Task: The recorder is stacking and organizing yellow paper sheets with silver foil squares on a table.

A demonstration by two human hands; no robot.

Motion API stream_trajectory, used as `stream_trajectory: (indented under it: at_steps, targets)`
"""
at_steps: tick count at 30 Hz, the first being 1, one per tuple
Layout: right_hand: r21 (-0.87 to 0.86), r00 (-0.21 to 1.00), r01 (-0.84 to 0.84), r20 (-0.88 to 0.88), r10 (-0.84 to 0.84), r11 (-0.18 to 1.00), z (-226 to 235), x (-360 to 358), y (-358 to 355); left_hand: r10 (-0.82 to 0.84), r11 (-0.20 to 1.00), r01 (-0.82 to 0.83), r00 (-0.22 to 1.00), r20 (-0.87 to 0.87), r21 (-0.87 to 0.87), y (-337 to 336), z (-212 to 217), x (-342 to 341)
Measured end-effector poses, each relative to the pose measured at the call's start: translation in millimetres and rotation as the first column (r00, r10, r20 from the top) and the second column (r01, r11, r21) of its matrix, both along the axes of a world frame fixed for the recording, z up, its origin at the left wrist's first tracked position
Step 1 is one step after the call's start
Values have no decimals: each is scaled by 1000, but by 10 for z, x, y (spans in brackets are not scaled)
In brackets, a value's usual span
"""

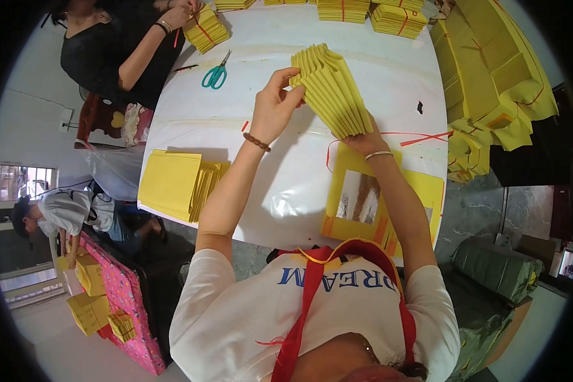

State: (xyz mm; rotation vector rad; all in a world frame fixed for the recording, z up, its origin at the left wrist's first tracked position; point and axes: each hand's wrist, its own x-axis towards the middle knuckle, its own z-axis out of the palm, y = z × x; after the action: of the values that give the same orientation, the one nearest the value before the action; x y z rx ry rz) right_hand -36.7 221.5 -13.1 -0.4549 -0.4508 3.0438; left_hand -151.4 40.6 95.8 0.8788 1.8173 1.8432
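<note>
Above the white table, a fanned stack of yellow folded paper (332, 95) is tilted between my hands. My left hand (279, 105) pinches its upper left edge between thumb and fingers. Around the bottom end of the stack, my right hand (365, 137) is closed, its fingers partly hidden behind the paper. Beneath my right forearm lie flat yellow sheets (337, 194) with a silver and brown patch and orange strips. A red ribbon (424, 138) runs across the table beside my right wrist. To the left of my left forearm rests another yellow paper pile (170, 183).
Teal-handled scissors (215, 77) lie on the white table (267, 172) at the far left. Tied yellow bundles (342, 9) line the back edge. A co-worker in black (118, 63) handles one at the far left. Large yellow stacks (484, 63) stand along the right side.
</note>
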Motion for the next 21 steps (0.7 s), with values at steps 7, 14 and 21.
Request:
stream_trajectory:
  at_steps: [7,14,21]
  targets:
    - [19,1000,2,5,-2,1000,25,43,-67,116,993,-117,989,-92,4,-2,7,46]
    - [54,999,1,47,-3,999,40,18,-131,218,972,-233,946,-239,-37,-2,37,72]
    - [63,1000,-21,21,20,998,25,23,-147,214,975,-221,956,-201,-13,-46,42,77]
